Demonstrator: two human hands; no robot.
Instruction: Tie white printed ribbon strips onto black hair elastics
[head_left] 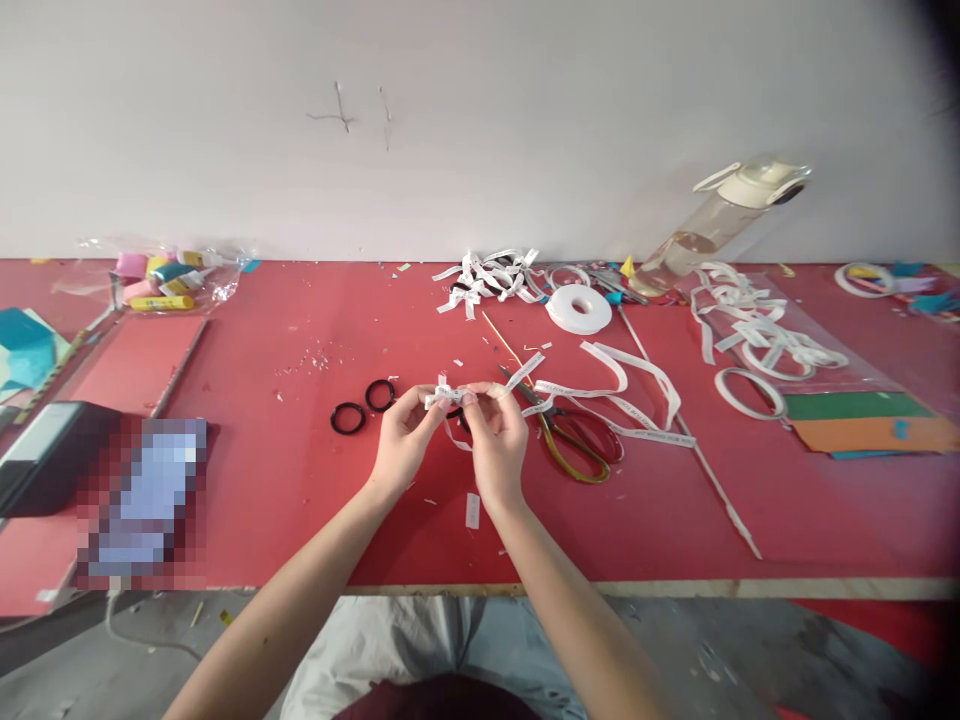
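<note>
Ribbon bow (pixel 444 397) between left hand (pixel 401 440) and right hand (pixel 496 442), two black rings (pixel 334 418) beside

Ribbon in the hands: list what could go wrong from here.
1. The ribbon is pinched only by the fingers of the left hand and right hand; it may slip and come undone.
2. The scissors lie right beside the right hand, crossing a loose strip; a wrist sweep could hit them or drag the strip.
3. The bottle leans tilted with liquid inside; it might topple or roll.
</note>
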